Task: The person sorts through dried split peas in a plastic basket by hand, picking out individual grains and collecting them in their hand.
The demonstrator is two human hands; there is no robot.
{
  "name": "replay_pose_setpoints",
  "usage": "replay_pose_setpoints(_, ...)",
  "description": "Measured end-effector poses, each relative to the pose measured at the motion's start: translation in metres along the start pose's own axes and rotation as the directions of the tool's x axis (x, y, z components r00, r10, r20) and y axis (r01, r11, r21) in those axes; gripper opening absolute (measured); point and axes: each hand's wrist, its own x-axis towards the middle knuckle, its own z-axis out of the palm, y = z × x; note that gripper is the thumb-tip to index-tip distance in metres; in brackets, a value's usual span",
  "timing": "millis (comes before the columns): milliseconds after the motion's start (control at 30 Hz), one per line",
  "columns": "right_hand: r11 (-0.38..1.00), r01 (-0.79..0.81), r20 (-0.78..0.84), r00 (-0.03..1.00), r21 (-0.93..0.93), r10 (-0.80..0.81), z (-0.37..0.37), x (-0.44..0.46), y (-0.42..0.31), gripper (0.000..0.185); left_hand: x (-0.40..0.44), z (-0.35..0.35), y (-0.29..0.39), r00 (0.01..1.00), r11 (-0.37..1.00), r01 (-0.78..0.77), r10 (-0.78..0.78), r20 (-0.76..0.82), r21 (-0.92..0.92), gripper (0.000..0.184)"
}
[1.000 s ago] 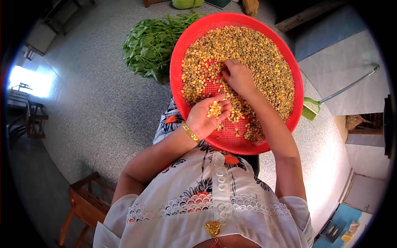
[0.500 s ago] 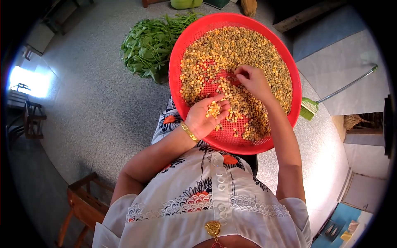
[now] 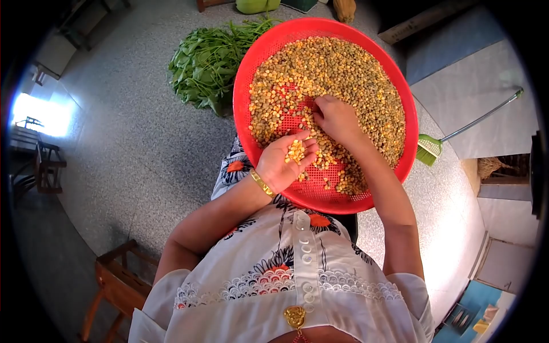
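A round red plastic sieve (image 3: 239, 100) rests over my lap, spread with mixed brown-green and yellow kernels (image 3: 343, 63). My left hand (image 3: 278, 168) is palm up and loosely cupped at the sieve's near left side, holding a small heap of yellow kernels (image 3: 295, 151). Over the middle of the sieve, my right hand (image 3: 340, 120) is bent down with thumb and fingertips drawn together at the kernels. Whatever those fingertips pinch is too small to make out. Red mesh shows between the two hands and along the near edge.
Leafy greens (image 3: 203, 68) lie on the speckled floor beyond the sieve's left side. A green broom (image 3: 429, 150) is at the right. At lower left stands a wooden stool (image 3: 123, 286); a green gourd-like object (image 3: 257, 6) and an orange-brown one (image 3: 344, 10) sit at the far edge.
My right hand has shifted a little to the left and lower over the kernels. My left hand and its heap have stayed nearly still.
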Motion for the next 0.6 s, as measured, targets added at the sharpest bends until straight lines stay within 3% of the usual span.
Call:
replay_pose_setpoints(133,1.0,-0.018,-0.045,0.999,-0.006,0.018,-0.008,0.002,0.004,0.015,0.004,-0.008,-0.001,0.998,1.0,-0.016,0.018,0.068,-0.025,0.029)
replay_pose_setpoints(200,0.908,-0.195,0.134,0.979,0.37,0.155,-0.021,-0.001,0.003,0.012,0.003,-0.008,-0.001,0.997,1.0,-0.024,0.025,0.071,-0.019,0.029)
replay_pose_setpoints(233,0.909,-0.194,0.133,0.979,0.37,0.155,-0.022,-0.004,0.002,0.012,0.004,-0.009,-0.002,0.997,1.0,-0.025,0.026,0.073,-0.018,0.029)
replay_pose_setpoints(300,0.62,-0.147,0.209,0.977,0.771,-0.028,-0.024,-0.01,0.0,0.011,0.005,-0.01,-0.002,0.997,1.0,-0.014,0.016,0.08,-0.02,0.029)
replay_pose_setpoints(333,0.558,-0.207,0.327,0.937,0.803,-0.124,-0.034,-0.01,-0.004,0.01,0.005,-0.01,-0.002,0.997,1.0,-0.012,0.014,0.082,-0.02,0.029)
replay_pose_setpoints(500,0.748,-0.114,0.141,0.99,0.654,0.028,-0.018,0.004,0.002,0.011,0.005,-0.009,-0.001,0.996,1.0,-0.017,0.019,0.087,-0.023,0.03)
replay_pose_setpoints(567,0.919,-0.045,0.037,0.999,0.391,0.033,-0.008,0.013,0.007,0.012,0.004,-0.01,-0.001,0.996,0.999,-0.009,0.012,0.088,-0.031,0.03)
replay_pose_setpoints(600,0.962,-0.048,0.07,0.997,0.27,0.03,-0.006,0.017,0.004,0.014,0.004,-0.01,-0.001,0.996,0.999,0.001,0.003,0.089,-0.038,0.03)
